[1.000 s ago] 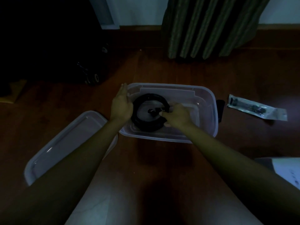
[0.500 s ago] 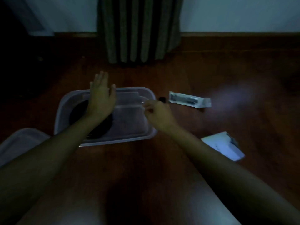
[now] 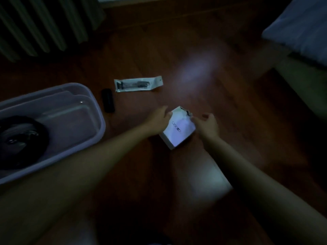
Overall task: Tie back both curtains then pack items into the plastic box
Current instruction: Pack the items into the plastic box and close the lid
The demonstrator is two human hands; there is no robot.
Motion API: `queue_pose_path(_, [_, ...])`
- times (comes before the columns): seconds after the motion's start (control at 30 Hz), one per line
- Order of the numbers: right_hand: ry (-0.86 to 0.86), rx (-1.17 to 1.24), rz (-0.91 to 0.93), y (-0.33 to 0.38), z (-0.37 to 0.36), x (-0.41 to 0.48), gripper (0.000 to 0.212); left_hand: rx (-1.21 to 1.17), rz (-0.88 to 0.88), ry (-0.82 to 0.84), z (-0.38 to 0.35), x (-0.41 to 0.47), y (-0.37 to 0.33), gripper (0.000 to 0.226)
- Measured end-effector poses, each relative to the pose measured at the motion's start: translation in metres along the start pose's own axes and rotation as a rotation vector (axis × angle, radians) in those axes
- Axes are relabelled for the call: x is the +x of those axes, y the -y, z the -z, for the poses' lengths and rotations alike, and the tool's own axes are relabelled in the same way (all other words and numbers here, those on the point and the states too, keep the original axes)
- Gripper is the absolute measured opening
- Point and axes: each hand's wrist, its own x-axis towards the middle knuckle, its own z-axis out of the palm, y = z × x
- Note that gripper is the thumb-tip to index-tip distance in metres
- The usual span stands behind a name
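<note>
On the wooden floor (image 3: 221, 41) just ahead of me, my left hand (image 3: 157, 119) and right hand (image 3: 207, 123) flank a small white box (image 3: 178, 131), the left touching its left edge and the right at its right edge; with the blur I cannot tell whether either has truly closed on it. Its torn far end shows something dark. Left of my hands lies a short black object (image 3: 108, 100), and beyond it a flat clear packet (image 3: 138, 84) with dark contents. Farther left stands the plastic box (image 3: 95, 110), open, with a black coiled item (image 3: 23, 140) inside. Curtain folds (image 3: 44, 23) hang at the far left; pale bedding (image 3: 300, 27) sits far right.
</note>
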Motion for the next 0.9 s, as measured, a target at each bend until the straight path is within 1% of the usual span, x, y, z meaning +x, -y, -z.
queue_pose_path(0.07, [0.102,0.215,-0.172,-0.014,-0.004,-0.004,0.056,-0.057,-0.002,0.024,-0.007,-0.003,0.006,0.038])
queue_pose_path(0.13, [0.172,0.347,-0.211,-0.020,-0.009,-0.006,0.047,-0.097,-0.014,0.027,-0.007,-0.010,0.009,0.031])
queue_pose_path(0.2, [0.151,0.357,-0.158,-0.017,-0.014,-0.006,0.046,-0.135,-0.013,0.016,0.000,-0.018,0.008,0.031])
queue_pose_path(0.27, [0.113,0.356,-0.077,0.002,-0.019,-0.008,0.044,-0.224,-0.033,-0.032,0.014,-0.026,0.001,0.035])
queue_pose_path(0.37, [0.141,0.359,0.073,0.051,-0.030,-0.021,0.028,-0.269,-0.043,-0.202,0.053,-0.041,-0.007,0.043])
queue_pose_path(0.47, [0.254,0.348,0.262,0.102,-0.057,-0.043,0.024,-0.176,-0.002,-0.411,0.103,-0.060,0.004,0.045])
queue_pose_path(0.53, [0.354,0.317,0.386,0.131,-0.086,-0.065,0.023,-0.210,0.036,-0.520,0.136,-0.081,0.021,0.043])
queue_pose_path(0.6, [0.459,0.264,0.485,0.151,-0.119,-0.090,0.031,-0.296,0.071,-0.603,0.163,-0.108,0.045,0.041])
queue_pose_path(0.7, [0.615,0.092,0.583,0.158,-0.169,-0.121,0.039,-0.341,0.147,-0.686,0.183,-0.148,0.086,0.042])
queue_pose_path(0.77, [0.704,-0.076,0.624,0.150,-0.195,-0.134,0.046,-0.415,0.213,-0.675,0.181,-0.166,0.111,0.043])
queue_pose_path(0.8, [0.728,-0.152,0.647,0.144,-0.204,-0.137,0.047,-0.441,0.249,-0.641,0.177,-0.170,0.123,0.043])
queue_pose_path(0.9, [0.732,-0.295,0.666,0.128,-0.224,-0.139,0.042,-0.443,0.349,-0.505,0.165,-0.176,0.149,0.053])
